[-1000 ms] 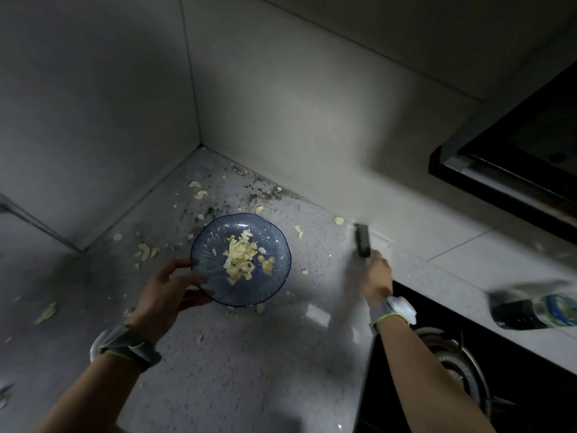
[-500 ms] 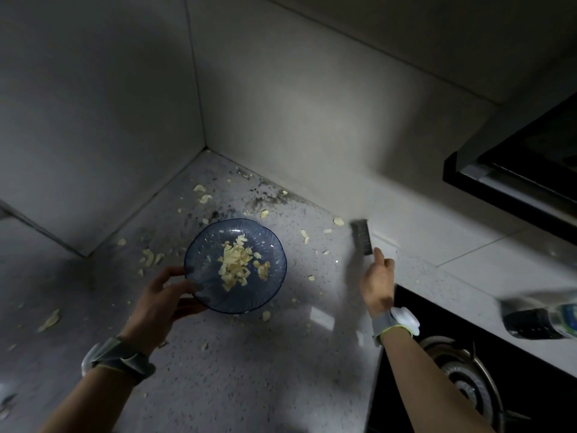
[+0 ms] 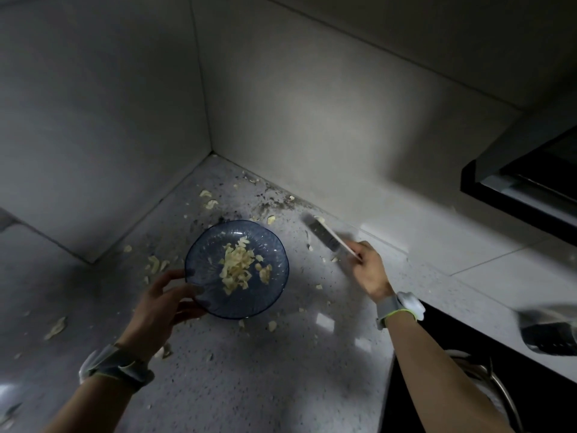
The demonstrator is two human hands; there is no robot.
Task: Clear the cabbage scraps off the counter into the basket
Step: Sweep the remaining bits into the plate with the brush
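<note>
My left hand [image 3: 162, 303] grips the near-left rim of a blue glass dish [image 3: 206, 260] that holds a small heap of pale cabbage scraps [image 3: 235, 270]. My right hand [image 3: 371, 271] is shut on the handle of a small brush [image 3: 324, 234], its dark bristle head tilted up-left toward the wall, just right of the dish. More loose cabbage scraps [image 3: 156, 264] lie on the speckled grey counter [image 3: 249, 370] around the dish, toward the corner and along the wall. I see no basket in this view.
Tiled walls [image 3: 281, 104] meet in a corner behind the dish. A black hob [image 3: 468, 370] with a burner ring lies at the right, below my right arm. A blurred bottle [image 3: 549, 335] lies at the far right. A dark range hood [image 3: 530, 176] hangs upper right.
My right hand swung the brush left along the wall toward the dish, tilting its head. My left hand kept hold of the dish, which shifted slightly left.
</note>
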